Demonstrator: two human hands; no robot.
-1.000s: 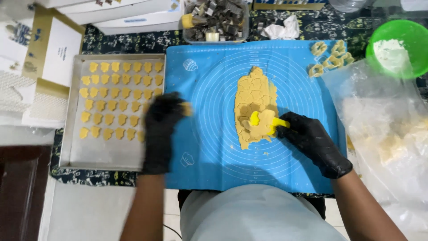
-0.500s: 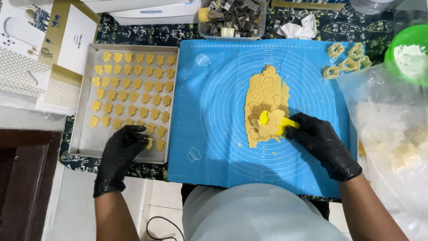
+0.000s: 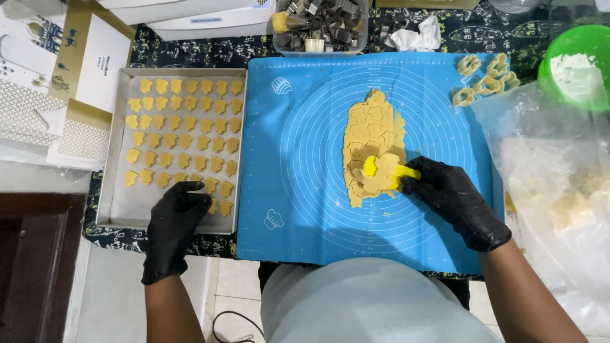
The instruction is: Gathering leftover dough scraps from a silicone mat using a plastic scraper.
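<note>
- Cookie cutouts [image 3: 184, 143] fill the metal baking tray [image 3: 121, 209] in rows; the newest ones sit at the near right edge, by the left hand [image 3: 175, 222].
- Left hand has crossed from the blue silicone mat [image 3: 298, 209] to the tray since a sec ago; fingers curled down at a cutout, can't tell if gripping or released.
- Right hand [image 3: 454, 203] hasn't moved, grasping a yellow spatula [image 3: 387, 170] w/ its blade under a cut shape on the rolled dough [image 3: 372, 136].
- Judgement: one more piece is getting placed, next is being lifted.

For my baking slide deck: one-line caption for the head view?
Gloved left hand at the cookie tray; right hand slides a yellow spatula under cut dough.
</note>
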